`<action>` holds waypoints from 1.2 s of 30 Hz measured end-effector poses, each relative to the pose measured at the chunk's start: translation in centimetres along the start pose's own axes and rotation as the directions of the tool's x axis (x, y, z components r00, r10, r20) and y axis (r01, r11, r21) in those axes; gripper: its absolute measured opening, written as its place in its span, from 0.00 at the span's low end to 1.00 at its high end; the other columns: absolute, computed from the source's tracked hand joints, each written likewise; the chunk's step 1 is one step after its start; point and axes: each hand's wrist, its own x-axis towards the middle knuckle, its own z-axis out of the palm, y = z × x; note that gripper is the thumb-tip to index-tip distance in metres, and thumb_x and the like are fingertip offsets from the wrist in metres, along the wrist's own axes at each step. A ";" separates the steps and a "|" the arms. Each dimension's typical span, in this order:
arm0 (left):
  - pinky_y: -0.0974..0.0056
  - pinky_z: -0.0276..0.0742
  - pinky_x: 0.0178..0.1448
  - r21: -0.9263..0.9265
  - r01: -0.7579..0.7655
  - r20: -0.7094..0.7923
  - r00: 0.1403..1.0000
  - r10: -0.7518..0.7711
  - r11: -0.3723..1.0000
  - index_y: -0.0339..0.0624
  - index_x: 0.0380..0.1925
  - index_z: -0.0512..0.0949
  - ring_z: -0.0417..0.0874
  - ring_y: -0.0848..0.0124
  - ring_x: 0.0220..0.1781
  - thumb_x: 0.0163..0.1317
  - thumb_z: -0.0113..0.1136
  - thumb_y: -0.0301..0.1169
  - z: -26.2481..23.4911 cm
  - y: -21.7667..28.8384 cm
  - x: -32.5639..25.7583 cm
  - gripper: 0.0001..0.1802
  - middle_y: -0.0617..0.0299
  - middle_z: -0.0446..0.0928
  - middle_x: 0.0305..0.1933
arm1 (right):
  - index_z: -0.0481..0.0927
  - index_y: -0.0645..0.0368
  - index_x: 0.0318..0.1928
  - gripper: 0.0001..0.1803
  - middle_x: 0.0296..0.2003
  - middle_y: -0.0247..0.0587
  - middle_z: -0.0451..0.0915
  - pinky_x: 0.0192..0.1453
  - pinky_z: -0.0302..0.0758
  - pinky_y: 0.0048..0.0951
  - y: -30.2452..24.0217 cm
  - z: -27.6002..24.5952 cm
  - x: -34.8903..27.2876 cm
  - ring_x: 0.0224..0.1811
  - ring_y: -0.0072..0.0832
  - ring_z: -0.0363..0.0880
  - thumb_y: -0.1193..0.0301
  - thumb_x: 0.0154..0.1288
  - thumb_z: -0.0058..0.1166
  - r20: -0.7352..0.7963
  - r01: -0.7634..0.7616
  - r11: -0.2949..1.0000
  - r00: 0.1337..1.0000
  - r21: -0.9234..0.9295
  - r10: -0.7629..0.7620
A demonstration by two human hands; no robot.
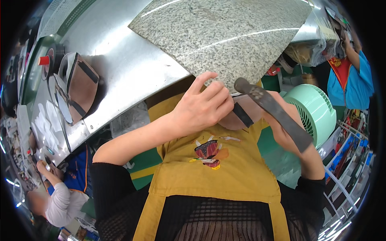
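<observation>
My right hand (284, 120) is closed round a dark metal hammer (277, 110), its round head up near the stone slab's edge and its flat tail slanting down over my wrist. Just left of it, a brown leather shoe upper (230, 121) with a black strip sits between my hands, at the slab's near corner. My left hand (207, 103) is curled over the upper's left side, index finger raised and bent; the thumb is hidden. The speckled granite slab (225, 36) lies ahead of both hands.
Similar brown uppers (85, 86) stand on the metal table (116, 52) at left, near a red-capped dark container (46, 61). A mint-green fan (313, 110) is close to my right forearm. Co-workers sit at lower left (60, 201) and far right (354, 80).
</observation>
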 end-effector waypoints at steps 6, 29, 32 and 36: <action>0.52 0.64 0.64 -0.188 0.233 0.081 0.972 -0.221 0.954 0.49 0.31 0.77 0.73 0.69 0.43 0.44 0.60 0.27 -0.2 -0.2 -0.4 0.11 0.69 0.71 0.33 | 0.71 0.61 0.55 0.19 0.33 0.52 0.77 0.39 0.73 0.34 -0.4 0.5 0.2 0.37 0.49 0.78 0.79 0.62 0.47 0.139 -0.059 0.993 0.988 -0.102 0.073; 0.58 0.67 0.54 -0.283 0.276 0.074 0.961 -0.266 0.919 0.46 0.31 0.77 0.72 0.62 0.46 0.50 0.66 0.27 -0.6 -0.8 -0.3 0.09 0.65 0.72 0.37 | 0.72 0.62 0.50 0.12 0.33 0.44 0.76 0.38 0.74 0.33 -0.6 1.2 0.5 0.33 0.42 0.77 0.76 0.67 0.47 0.001 -0.043 0.994 0.999 0.100 0.043; 0.58 0.67 0.54 -0.242 0.311 0.133 0.949 -0.286 0.919 0.45 0.31 0.77 0.72 0.62 0.46 0.51 0.66 0.27 -1.3 -0.4 -0.1 0.08 0.65 0.72 0.37 | 0.75 0.63 0.46 0.09 0.31 0.40 0.74 0.36 0.71 0.29 0.4 0.7 -0.2 0.32 0.36 0.75 0.73 0.70 0.43 0.066 -0.209 0.951 0.978 0.230 0.199; 0.59 0.66 0.54 -0.319 0.342 0.196 0.936 -0.291 0.884 0.44 0.31 0.75 0.72 0.63 0.46 0.52 0.65 0.28 -1.7 -0.4 0.4 0.08 0.63 0.72 0.36 | 0.69 0.59 0.31 0.19 0.21 0.24 0.61 0.24 0.52 0.17 1.5 1.0 -1.1 0.20 0.11 0.54 0.63 0.77 0.32 -0.039 -0.164 0.935 0.982 0.315 0.186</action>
